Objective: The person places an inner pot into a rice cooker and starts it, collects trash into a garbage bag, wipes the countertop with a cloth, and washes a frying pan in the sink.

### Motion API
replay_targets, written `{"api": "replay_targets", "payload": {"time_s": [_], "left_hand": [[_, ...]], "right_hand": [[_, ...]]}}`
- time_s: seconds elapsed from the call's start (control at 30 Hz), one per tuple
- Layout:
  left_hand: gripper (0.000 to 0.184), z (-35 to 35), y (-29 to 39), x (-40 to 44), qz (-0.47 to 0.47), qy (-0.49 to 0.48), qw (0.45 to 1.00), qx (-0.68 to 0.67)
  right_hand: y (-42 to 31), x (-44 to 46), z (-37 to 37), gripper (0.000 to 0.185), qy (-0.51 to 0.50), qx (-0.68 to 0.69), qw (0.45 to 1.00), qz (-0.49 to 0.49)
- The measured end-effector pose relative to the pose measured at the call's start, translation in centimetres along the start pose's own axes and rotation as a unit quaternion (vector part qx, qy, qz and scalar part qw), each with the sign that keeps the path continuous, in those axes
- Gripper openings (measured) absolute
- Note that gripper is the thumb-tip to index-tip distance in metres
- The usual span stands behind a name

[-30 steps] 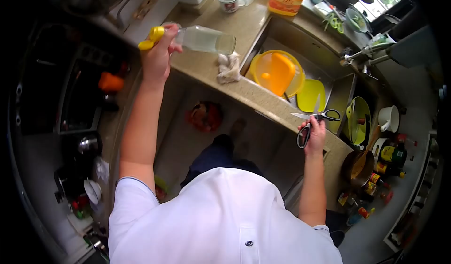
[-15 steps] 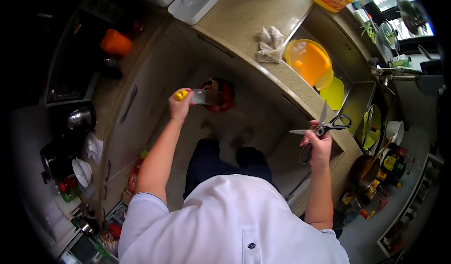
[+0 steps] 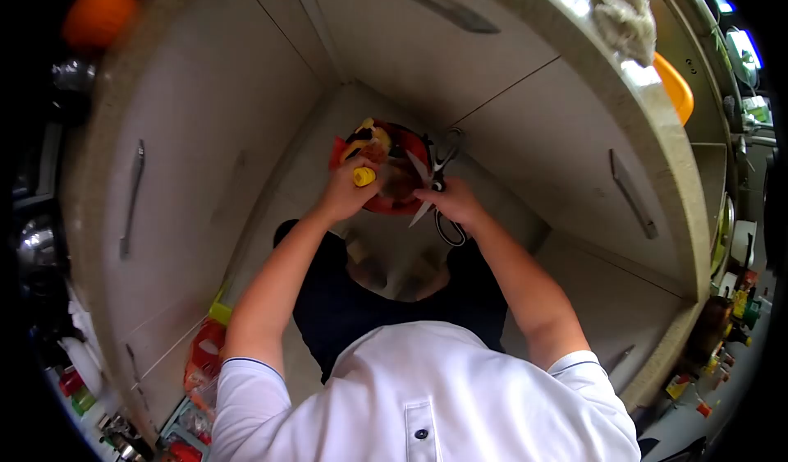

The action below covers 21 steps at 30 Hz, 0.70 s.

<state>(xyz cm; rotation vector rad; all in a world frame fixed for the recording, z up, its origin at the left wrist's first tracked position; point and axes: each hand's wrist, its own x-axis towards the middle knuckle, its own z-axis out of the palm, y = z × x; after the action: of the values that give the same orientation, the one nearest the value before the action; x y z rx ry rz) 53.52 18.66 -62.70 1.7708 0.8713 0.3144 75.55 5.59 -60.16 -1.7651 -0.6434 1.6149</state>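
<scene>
My left hand [image 3: 348, 193] is closed around the yellow handle [image 3: 364, 177] of what looks like a knife; its broad greyish blade is blurred over the bin. Kitchen scissors [image 3: 440, 184] with black and grey handles are gripped in my right hand [image 3: 456, 204], their blades spread apart. Both hands are low, over the near part of a red bin [image 3: 400, 209] on the floor. Inside the bin lies some yellowish and brown waste [image 3: 373, 143], partly hidden by my left hand.
Cabinet doors [image 3: 484, 59] with metal handles surround the floor corner. A stone countertop [image 3: 657, 125] runs along the right, bearing a crumpled cloth [image 3: 621, 14] and, beyond it, an orange basin [image 3: 675, 89]. Red packaging [image 3: 203, 355] lies at the lower left.
The view has dropped closer to the floor. Both hands have come together over the bin, the left with the yellow-handled knife, the right with the scissors from beside the counter.
</scene>
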Motion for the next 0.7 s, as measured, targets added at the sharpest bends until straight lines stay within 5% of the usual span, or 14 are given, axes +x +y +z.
{"api": "replay_targets", "payload": {"time_s": [0.17,0.23,0.3,0.37,0.4,0.5,0.57,0.63,0.7], "left_hand": [[0.031,1.3,-1.1,0.2,0.021,-0.068,0.997,-0.001],[0.030,1.5,-1.6,0.3,0.110,-0.066,0.990,0.056],[0.032,1.6,-1.9,-0.4,0.162,-0.040,0.980,0.112],[0.037,1.7,-1.0,-0.6,0.226,0.012,0.966,0.127],[0.039,1.9,-0.8,-0.5,0.272,0.036,0.956,0.103],[0.033,1.7,-0.7,-0.4,0.184,-0.014,0.980,0.067],[0.027,1.9,-3.4,-0.1,0.161,-0.034,0.984,0.073],[0.025,1.0,-2.8,0.0,0.167,-0.042,0.983,0.066],[0.024,0.6,-3.6,-0.1,0.098,-0.032,0.995,0.004]], "right_hand": [[-0.9,1.3,-1.3,0.032,-0.015,-0.037,0.999,-0.028],[-1.1,1.1,-1.6,0.033,0.006,-0.099,0.992,-0.075],[-2.1,0.4,-2.4,0.032,0.091,-0.350,0.923,-0.131],[-2.6,-1.8,-2.7,0.025,0.221,-0.447,0.776,-0.386],[-4.9,-4.5,-2.8,0.026,0.237,-0.489,0.735,-0.404],[-12.8,-14.6,-3.9,0.019,0.284,-0.458,0.716,-0.444],[-17.3,-21.0,-6.3,0.019,0.347,-0.458,0.644,-0.504],[-21.0,-27.6,-7.2,0.032,0.437,-0.233,0.768,-0.406],[-24.8,-31.1,-11.5,0.039,0.581,-0.199,0.686,-0.391]]}}
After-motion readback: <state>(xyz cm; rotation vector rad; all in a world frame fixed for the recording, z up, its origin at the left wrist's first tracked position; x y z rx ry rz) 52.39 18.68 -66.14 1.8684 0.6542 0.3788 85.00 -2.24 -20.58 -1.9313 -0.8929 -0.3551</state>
